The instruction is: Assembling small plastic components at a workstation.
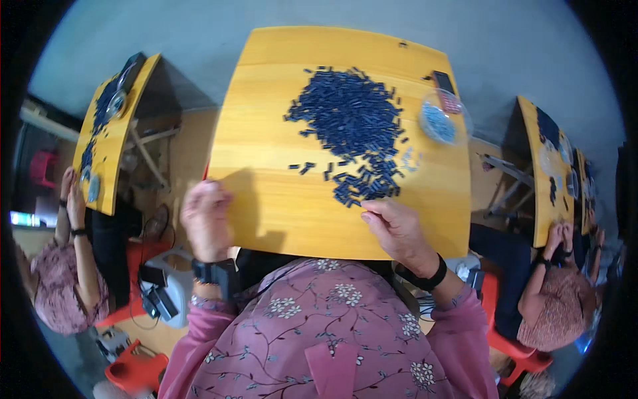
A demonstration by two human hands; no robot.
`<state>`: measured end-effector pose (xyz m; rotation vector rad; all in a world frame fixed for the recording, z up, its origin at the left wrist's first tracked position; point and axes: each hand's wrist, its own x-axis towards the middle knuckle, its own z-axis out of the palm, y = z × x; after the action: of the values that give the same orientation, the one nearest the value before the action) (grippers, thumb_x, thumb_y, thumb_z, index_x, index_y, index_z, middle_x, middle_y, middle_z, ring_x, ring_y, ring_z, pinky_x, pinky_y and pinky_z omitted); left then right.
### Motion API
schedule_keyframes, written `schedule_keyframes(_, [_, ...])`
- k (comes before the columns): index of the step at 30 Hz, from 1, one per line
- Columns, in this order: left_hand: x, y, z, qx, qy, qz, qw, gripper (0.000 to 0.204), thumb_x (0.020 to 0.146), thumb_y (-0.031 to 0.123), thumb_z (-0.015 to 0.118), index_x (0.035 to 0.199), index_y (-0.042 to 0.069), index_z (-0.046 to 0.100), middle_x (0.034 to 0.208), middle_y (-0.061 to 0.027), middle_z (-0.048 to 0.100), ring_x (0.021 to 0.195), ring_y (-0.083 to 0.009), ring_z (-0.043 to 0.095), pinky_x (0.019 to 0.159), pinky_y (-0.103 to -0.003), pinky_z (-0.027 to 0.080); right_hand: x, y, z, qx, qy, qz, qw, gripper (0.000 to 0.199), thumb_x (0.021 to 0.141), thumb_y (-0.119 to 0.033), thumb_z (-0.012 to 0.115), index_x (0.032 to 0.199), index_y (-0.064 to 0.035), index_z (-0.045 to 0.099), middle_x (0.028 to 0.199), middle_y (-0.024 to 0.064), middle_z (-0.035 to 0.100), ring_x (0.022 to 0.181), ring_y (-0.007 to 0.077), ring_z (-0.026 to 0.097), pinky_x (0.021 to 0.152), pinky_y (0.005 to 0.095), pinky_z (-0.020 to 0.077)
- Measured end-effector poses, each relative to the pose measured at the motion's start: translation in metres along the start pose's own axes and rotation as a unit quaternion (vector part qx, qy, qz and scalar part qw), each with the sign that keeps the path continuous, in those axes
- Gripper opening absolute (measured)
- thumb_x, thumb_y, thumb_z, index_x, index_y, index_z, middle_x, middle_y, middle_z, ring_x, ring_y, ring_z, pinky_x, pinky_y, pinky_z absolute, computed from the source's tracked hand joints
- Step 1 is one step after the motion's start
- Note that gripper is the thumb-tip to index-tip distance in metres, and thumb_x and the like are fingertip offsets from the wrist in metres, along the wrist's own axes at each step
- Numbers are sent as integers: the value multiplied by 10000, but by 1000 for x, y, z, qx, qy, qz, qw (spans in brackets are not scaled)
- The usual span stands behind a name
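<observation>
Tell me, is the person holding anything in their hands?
The right hand pinches at the dark blue pieces; whether it grips one cannot be told. The left hand looks closed, its contents hidden.

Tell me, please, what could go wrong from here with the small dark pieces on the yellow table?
1. The heap of small dark pieces trails to the near edge of the yellow table, where the right hand works; a sweep could knock some off.
2. The clear bowl sits by the right edge and might be nudged over.
3. The left hand rests at the corner, away from the pieces.
</observation>
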<state>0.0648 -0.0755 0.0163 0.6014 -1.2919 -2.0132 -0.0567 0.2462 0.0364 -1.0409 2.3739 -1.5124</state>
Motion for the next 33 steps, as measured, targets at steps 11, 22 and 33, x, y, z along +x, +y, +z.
schedule_keyframes(11, [36,-16,-141,92,222,-99,966,53,926,146,612,923,96,594,838,-6,615,722,-122,580,702,-281,497,24,50,-81,-163,118,18,979,148,872,-7,623,1017,17,641,898,184,645,832,342,646,732,366,512])
schedule_keyframes(22, [40,-18,-144,66,185,-101,975,156,929,104,630,1074,80,576,886,-47,654,741,-156,632,711,-299,539,57,73,-83,-233,28,5,972,107,866,-69,606,939,-3,648,875,172,597,837,377,605,743,449,489])
schedule_keyframes(33, [28,2,-18,215,37,89,972,197,904,74,669,1095,40,633,928,-6,653,735,-67,581,658,-215,470,69,68,-78,-299,-26,-28,954,102,854,-78,576,818,2,629,788,164,572,754,360,601,674,449,478])
